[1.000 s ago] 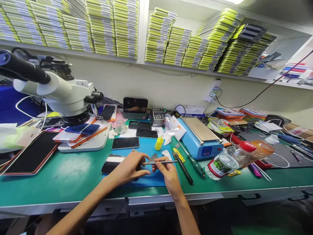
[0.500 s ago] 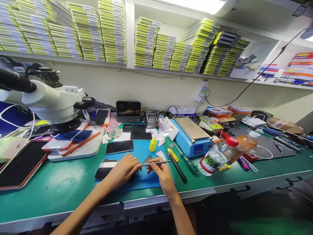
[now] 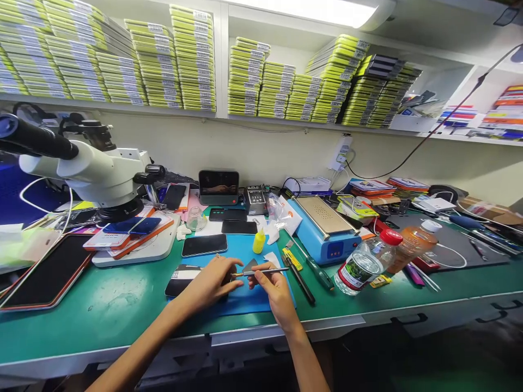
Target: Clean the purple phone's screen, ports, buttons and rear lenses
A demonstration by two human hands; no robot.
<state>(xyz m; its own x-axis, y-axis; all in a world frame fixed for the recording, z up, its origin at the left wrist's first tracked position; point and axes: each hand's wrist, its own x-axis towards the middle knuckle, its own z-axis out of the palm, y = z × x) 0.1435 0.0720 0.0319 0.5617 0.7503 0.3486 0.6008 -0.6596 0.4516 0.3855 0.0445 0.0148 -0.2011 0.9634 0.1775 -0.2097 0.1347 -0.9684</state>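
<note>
My right hand [image 3: 275,294] holds a slim grey pen-shaped tool [image 3: 267,271] between thumb and fingers, its narrow end pointing left. My left hand [image 3: 216,280] is beside that end, thumb and index finger apart, with no grip on the tool that I can see. Under and left of my left hand lies a phone [image 3: 175,287], partly covered, on the blue mat [image 3: 255,305]. A small dark flat piece [image 3: 250,265] lies just behind the tool. Behind my left hand is another dark-screened phone [image 3: 204,245], and a yellow bottle [image 3: 259,241] stands upright on the mat.
Right of the mat lie a black pen-like tool [image 3: 302,280] and a green-handled screwdriver [image 3: 320,272]. A blue heating plate [image 3: 330,247] and a red-capped water bottle [image 3: 362,267] stand beyond them. At left is a microscope [image 3: 98,171] above stacked boxes.
My left thumb and index finger have spread apart around the tool's narrow end. The tool stays in my right hand. The whole view has shifted slightly.
</note>
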